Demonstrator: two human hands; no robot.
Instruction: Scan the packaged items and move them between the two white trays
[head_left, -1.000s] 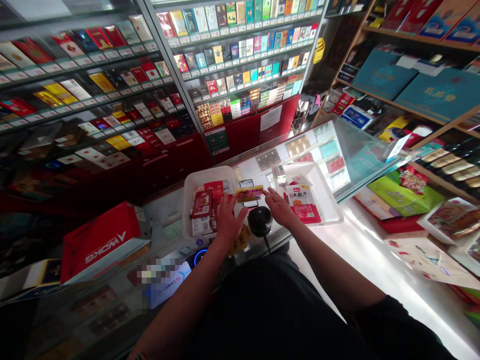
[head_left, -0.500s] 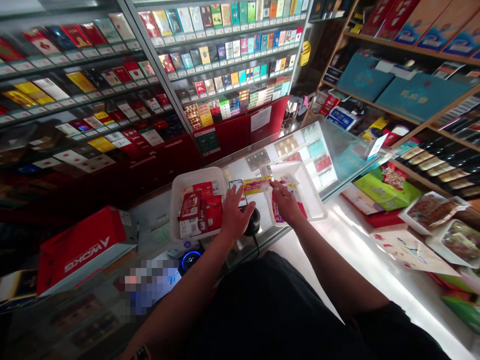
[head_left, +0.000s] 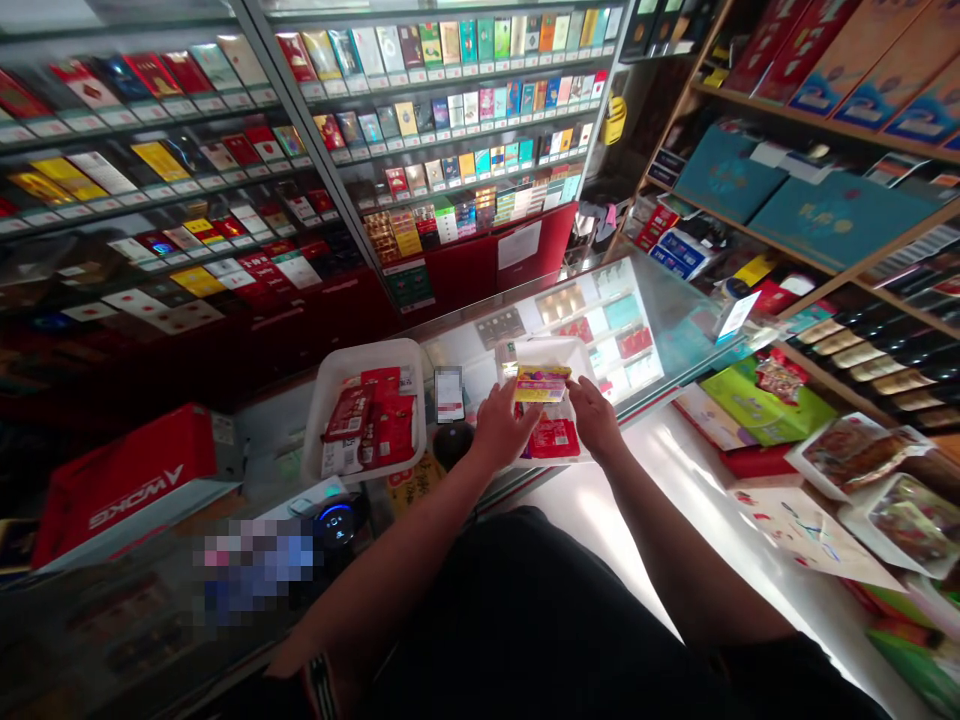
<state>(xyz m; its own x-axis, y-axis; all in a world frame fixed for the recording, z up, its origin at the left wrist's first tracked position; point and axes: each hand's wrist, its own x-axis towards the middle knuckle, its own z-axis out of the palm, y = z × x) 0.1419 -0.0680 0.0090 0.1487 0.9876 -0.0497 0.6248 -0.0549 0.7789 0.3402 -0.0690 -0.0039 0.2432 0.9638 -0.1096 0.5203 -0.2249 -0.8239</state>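
A yellow and pink snack packet [head_left: 541,386] is held level above the right white tray [head_left: 564,350], between my two hands. My left hand [head_left: 504,428] has its fingers at the packet's left end, thumb below. At the other end, my right hand [head_left: 598,418] pinches the packet's edge with thumb and fingertips. Under the packet, red packets [head_left: 553,438] lie in the tray. Left of my left hand, a phone [head_left: 449,394] with a lit screen lies on the counter, and a black rounded object [head_left: 453,442] sits in front of it.
Another white tub [head_left: 367,354] with several red packets [head_left: 388,420] stands to the left. A red shoebox-like box [head_left: 131,480] is further left, near a device with a blue ring [head_left: 336,522]. Glass cabinets of cigarette packs rise behind; shelves of boxes [head_left: 832,215] stand right.
My left hand has moved right from over the phone to the packet, uncovering the phone. The packet has moved right over the tray, with my right hand still at its end.
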